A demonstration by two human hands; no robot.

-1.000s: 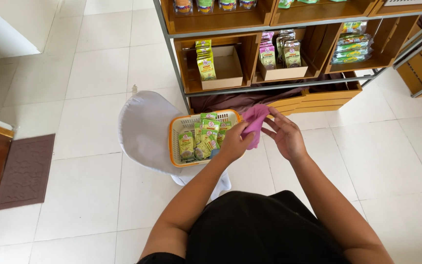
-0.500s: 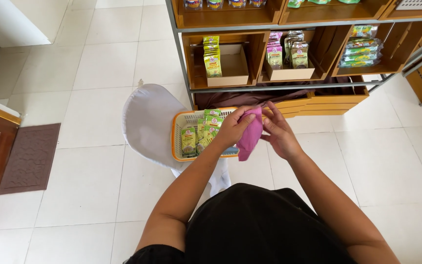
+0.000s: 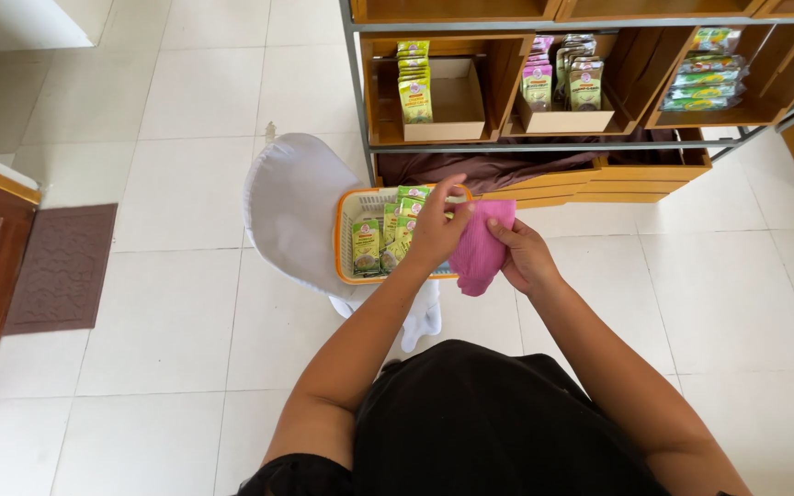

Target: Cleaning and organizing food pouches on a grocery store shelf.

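Two hands meet at the centre of the view, over a pink cloth (image 3: 482, 246). The left hand (image 3: 436, 230) pinches the cloth's upper left edge between thumb and fingers, with the index finger raised free above the pinch. The right hand (image 3: 527, 260) closes thumb and fingers on the cloth's right side. The cloth hangs folded between both sets of fingers; its lower tip drops just below them. Its underside and any seam are hidden by the hands.

Beyond the left fingers sits an orange-rimmed basket (image 3: 340, 241) with a pale mesh wall. The left hand and the cloth cover its right half, so that rim is not visible. Green sachets (image 3: 367, 246) stand upright in the basket, just left of the left fingers; their printing is too small to make out. The basket rests on a white chair (image 3: 291, 213), whose legs are hidden under the seat and the person's arm.

Further beyond the fingertips stands a wooden shelf unit (image 3: 498, 64) with a grey metal frame; its upper tiers are cut off by the top edge. The left compartment holds an open cardboard box (image 3: 457, 101) with a stack of yellow-green packets (image 3: 414, 78) at its left wall. The middle compartment holds purple-and-green packets (image 3: 562, 78) in a second box. The right compartment holds flat green packets (image 3: 705, 78), partly blurred. A dark brown fabric (image 3: 480, 168) lies under the lowest shelf, mostly shadowed.

Well left of the left fingers lies a brown doormat (image 3: 62, 266) on the white tiled floor (image 3: 176, 321).
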